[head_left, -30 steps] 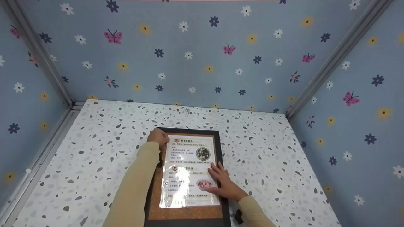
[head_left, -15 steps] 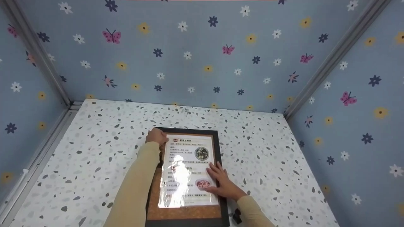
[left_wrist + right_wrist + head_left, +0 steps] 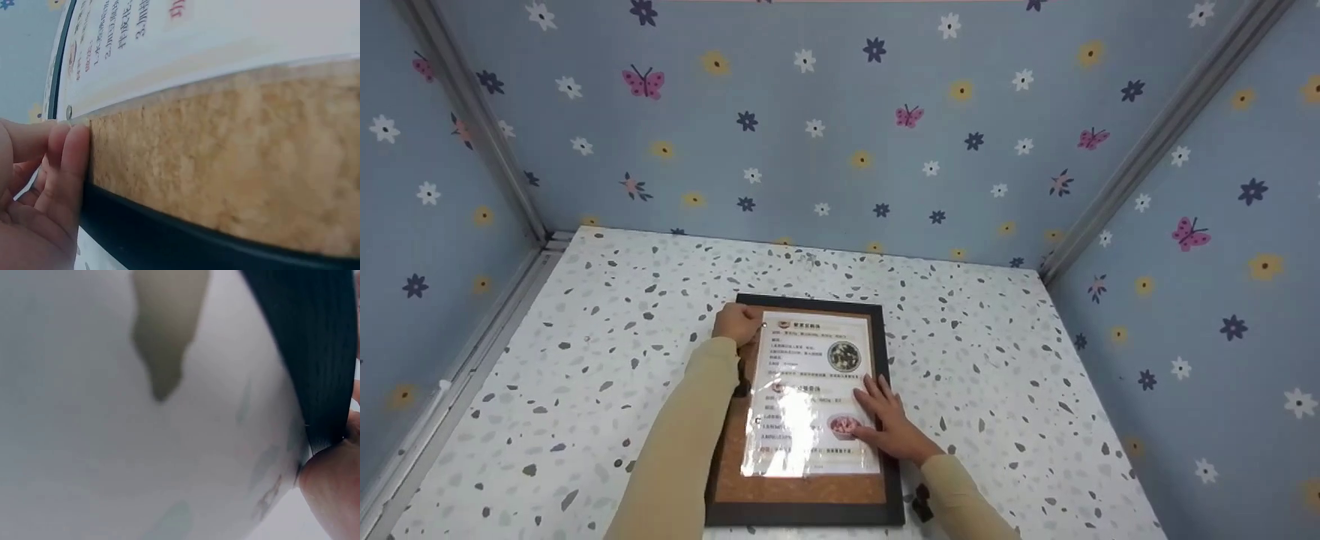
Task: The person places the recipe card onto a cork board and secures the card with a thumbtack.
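In the head view, you are seeing more of the cork board (image 3: 799, 491) than half a second ago: its near edge is now coming into sight as the camera is shifting. The glare is lying a little lower, and a punched hole (image 3: 764, 325) is now showing beside your left hand (image 3: 737, 322). The laminated recipe sheet (image 3: 812, 390) is keeping its place on the board, so you seem to be steadying it rather than sliding it. Your right hand (image 3: 896, 426) is staying put, fingers outstretched, resting across the sheet's right side and the board's black frame. The board is lying on the speckled desk (image 3: 982, 390), well apart from the far edge and between the left and right edges. The sheet is sitting nearer the board's far edge, leaving cork showing below; it is glossy white, carrying two blocks of Chinese text, each with a bowl picture.

In the left wrist view, your left fingertips are bunching together, apparently pinching the sheet's edge by the hole, near the board's far left corner. The plastic rim is looking clear and smooth over the grainy cork.

In the right wrist view, part of your right hand is touching the black frame; the sheet isn't recognisable there.
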Tool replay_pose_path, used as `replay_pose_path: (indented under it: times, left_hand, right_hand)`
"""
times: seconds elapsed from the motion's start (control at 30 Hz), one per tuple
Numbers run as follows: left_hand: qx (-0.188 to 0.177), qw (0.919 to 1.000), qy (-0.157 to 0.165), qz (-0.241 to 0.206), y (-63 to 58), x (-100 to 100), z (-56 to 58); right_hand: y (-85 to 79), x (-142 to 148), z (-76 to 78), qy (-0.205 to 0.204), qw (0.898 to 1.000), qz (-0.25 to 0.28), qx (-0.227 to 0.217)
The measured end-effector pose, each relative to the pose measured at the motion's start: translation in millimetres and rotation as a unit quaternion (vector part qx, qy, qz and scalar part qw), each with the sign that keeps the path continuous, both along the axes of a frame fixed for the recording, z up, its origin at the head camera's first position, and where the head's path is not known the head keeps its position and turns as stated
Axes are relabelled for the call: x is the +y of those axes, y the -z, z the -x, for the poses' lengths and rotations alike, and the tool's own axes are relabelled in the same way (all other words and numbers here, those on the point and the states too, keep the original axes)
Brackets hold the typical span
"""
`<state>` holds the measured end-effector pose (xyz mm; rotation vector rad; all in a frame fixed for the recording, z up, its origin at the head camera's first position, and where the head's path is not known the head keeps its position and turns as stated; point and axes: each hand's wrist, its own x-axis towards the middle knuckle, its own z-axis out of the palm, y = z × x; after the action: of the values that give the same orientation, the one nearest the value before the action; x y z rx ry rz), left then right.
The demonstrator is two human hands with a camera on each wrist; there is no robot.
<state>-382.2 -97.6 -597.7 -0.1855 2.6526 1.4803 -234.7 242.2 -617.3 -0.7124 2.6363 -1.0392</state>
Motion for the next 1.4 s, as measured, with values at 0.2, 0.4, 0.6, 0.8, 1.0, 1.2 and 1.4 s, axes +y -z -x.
replay_pose_path:
  times: [0.2, 0.4, 0.6, 0.8, 1.0, 1.2, 1.4]
  left_hand:
    - [0.002, 0.9915, -0.005, -0.13, 6.6, -14.3, -28.4]
    - [0.043, 0.9963, 0.043, -0.06, -6.9, -39.9, -62.4]
    - [0.078, 0.9892, 0.12, 0.031, -21.1, -93.7, -94.0]
    - [0.057, 0.9781, 0.157, 0.124, -28.0, -143.0, -123.6]
    - [-0.047, 0.9705, 0.17, 0.165, -29.5, -169.0, -159.2]
    - [-0.086, 0.97, 0.16, 0.162, -16.6, -172.0, -189.0]
    - [-0.051, 0.9735, 0.148, 0.167, -9.7, -173.8, -192.2]
  right_hand:
    - [0.1, -2.3, -1.5, -0.007, 1.0, 0.0, -0.012]
    - [-5.5, -1.1, -2.2, -0.004, 1.0, -0.007, 0.0]
    - [-6.8, -2.4, -2.2, -0.004, 1.0, -0.013, -0.011]
    - [-5.5, -1.0, -2.0, -0.006, 1.0, -0.014, -0.006]
    - [-6.4, -0.5, -1.2, 0.0, 1.0, -0.016, -0.019]
    - [-8.3, 0.6, -2.6, 0.018, 0.998, -0.008, -0.053]
    - [-18.9, 2.6, 4.2, 0.062, 0.993, 0.015, -0.1]
